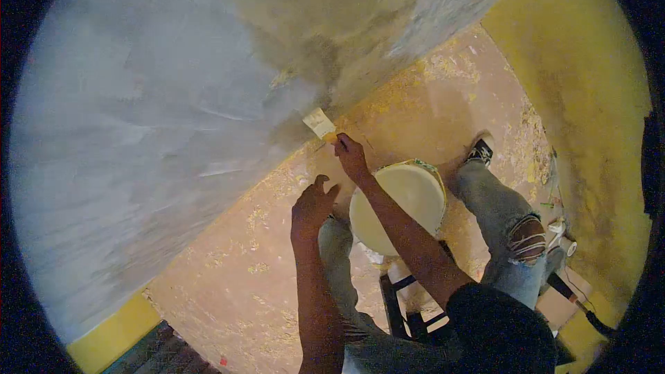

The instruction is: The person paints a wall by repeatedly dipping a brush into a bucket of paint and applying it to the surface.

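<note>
My right hand [351, 156] is closed round the handle of a wide paint brush [319, 123], whose pale bristles are at the lower part of the grey-painted wall [159, 111]. Below and to the left, my left hand [313, 209] is held in the air with thumb and fingers apart and nothing in it. Under my right forearm stands a round bucket [374, 221] of pale cream contents, between my legs.
The pinkish floor [228, 270] is spotted with yellow flakes. A dark stool [393, 305] stands behind the bucket. My shoe [481, 149] is beyond it. At the right, a yellow wall [589, 131] rises beside a white roll [569, 246] and a black-handled tool [562, 287].
</note>
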Demonstrator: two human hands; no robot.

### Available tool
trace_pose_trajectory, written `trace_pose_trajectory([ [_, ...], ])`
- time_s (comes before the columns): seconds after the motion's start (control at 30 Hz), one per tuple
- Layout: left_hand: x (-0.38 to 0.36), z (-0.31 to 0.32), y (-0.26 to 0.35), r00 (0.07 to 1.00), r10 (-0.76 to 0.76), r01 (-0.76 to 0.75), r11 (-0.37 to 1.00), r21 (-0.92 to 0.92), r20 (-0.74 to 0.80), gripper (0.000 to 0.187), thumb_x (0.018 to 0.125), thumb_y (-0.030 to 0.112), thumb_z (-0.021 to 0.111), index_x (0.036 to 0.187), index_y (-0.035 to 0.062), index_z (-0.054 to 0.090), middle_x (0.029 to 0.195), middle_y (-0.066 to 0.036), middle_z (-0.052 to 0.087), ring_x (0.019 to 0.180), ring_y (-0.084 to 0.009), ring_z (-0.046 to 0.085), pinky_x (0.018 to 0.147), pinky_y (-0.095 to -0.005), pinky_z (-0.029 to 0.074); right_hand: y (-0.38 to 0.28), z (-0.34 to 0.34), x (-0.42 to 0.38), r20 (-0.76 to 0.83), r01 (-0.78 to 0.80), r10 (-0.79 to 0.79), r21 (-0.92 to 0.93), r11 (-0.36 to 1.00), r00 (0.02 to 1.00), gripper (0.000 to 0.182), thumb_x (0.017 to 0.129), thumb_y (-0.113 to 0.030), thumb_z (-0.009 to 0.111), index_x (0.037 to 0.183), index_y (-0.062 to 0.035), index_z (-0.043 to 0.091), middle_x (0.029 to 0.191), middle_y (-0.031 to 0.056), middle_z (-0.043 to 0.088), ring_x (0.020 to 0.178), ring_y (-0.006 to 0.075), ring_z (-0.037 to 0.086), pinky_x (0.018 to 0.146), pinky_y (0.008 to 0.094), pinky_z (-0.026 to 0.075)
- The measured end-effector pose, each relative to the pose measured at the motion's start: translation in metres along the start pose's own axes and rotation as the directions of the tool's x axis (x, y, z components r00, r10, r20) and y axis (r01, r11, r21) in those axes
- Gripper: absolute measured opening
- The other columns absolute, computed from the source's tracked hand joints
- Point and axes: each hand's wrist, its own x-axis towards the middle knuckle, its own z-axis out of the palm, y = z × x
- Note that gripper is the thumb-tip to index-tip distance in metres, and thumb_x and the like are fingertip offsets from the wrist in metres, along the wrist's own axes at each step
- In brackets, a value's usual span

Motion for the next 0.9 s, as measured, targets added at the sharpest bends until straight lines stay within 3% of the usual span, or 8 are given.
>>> trace_pose_trajectory([
  [0.13,-0.003,-0.001,0.013,1.000,0.021,-0.020,0.999,-0.026,0.016,0.049,0.091,0.042,0.054,0.125,0.0074,0.049,0.101,-0.022,0.067,0.093,-0.0339,0.066,0.084,-0.0419,0.050,0.074,0.030,0.015,0.142,-0.027,0.053,-0.175,0.984,0.988,0.023,0.091,-0.021,0.052,0.102,-0.0036,0.062,0.083,0.0184,0.067,0.075,0.0359,0.066,0.064,0.0449,0.052],
  [0.2,0.000,0.003,0.014,0.998,0.027,-0.024,0.998,-0.056,0.048,0.049,0.092,0.040,0.053,0.127,0.0070,0.048,0.106,-0.022,0.066,0.093,-0.0332,0.066,0.085,-0.0412,0.049,0.137,0.055,0.018,0.177,0.355,-0.312,-0.581,0.732,0.933,0.024,0.090,-0.023,0.048,0.095,-0.0052,0.063,0.085,0.0160,0.067,0.076,0.0362,0.066,0.064,0.0461,0.053],
  [0.23,-0.001,0.003,0.016,0.999,0.018,-0.016,0.998,-0.053,0.047,0.049,0.092,0.040,0.053,0.127,0.0070,0.048,0.106,-0.022,0.066,0.093,-0.0332,0.066,0.085,-0.0412,0.049,0.127,0.057,0.022,0.180,0.356,-0.311,-0.574,0.737,0.933,0.024,0.090,-0.023,0.048,0.095,-0.0052,0.063,0.085,0.0160,0.067,0.076,0.0362,0.066,0.064,0.0461,0.053],
  [0.3,-0.009,-0.002,0.025,0.999,0.034,-0.032,0.997,-0.066,0.036,0.049,0.092,0.041,0.053,0.129,0.0083,0.048,0.110,-0.020,0.065,0.095,-0.0328,0.066,0.087,-0.0410,0.049,0.103,0.053,0.027,0.196,-0.039,0.207,-0.629,0.777,0.959,0.024,0.090,-0.026,0.053,0.097,-0.0081,0.066,0.099,0.0149,0.067,0.091,0.0345,0.064,0.081,0.0473,0.053],
  [0.53,-0.013,-0.015,0.038,0.993,0.000,0.010,0.996,-0.083,0.116,0.055,0.091,0.045,0.050,0.132,0.0076,0.045,0.121,-0.023,0.058,0.114,-0.0376,0.056,0.094,-0.0479,0.045,0.137,0.078,0.027,0.427,0.197,0.219,-0.737,0.646,0.878,0.032,0.090,-0.031,0.053,0.087,-0.0036,0.068,0.090,0.0196,0.065,0.088,0.0309,0.066,0.077,0.0442,0.053],
  [0.7,-0.013,-0.012,0.035,0.994,-0.008,0.019,0.994,-0.107,0.107,0.056,0.091,0.046,0.051,0.130,0.0065,0.046,0.118,-0.024,0.059,0.111,-0.0388,0.057,0.091,-0.0482,0.046,0.134,0.099,0.020,0.286,0.291,-0.114,-0.718,0.632,0.952,0.028,0.089,-0.027,0.055,0.081,-0.0037,0.069,0.077,0.0187,0.064,0.079,0.0300,0.066,0.070,0.0430,0.052],
  [0.83,-0.019,-0.017,0.038,0.998,0.038,-0.037,0.999,-0.031,0.049,0.056,0.091,0.047,0.050,0.128,0.0058,0.047,0.117,-0.024,0.060,0.110,-0.0400,0.058,0.088,-0.0495,0.047,0.078,0.083,0.024,0.186,0.110,0.036,-0.714,0.692,0.982,0.029,0.090,-0.027,0.055,0.081,-0.0032,0.069,0.072,0.0161,0.064,0.071,0.0298,0.065,0.065,0.0422,0.052],
  [0.9,-0.019,-0.015,0.037,0.994,0.037,-0.029,0.997,-0.077,0.105,0.054,0.091,0.047,0.050,0.125,0.0049,0.048,0.111,-0.025,0.062,0.104,-0.0402,0.061,0.085,-0.0500,0.048,0.072,0.068,0.005,0.244,0.399,-0.319,-0.645,0.652,0.916,0.019,0.086,-0.020,0.054,0.080,-0.0067,0.065,0.071,0.0121,0.062,0.065,0.0316,0.062,0.059,0.0421,0.050],
])
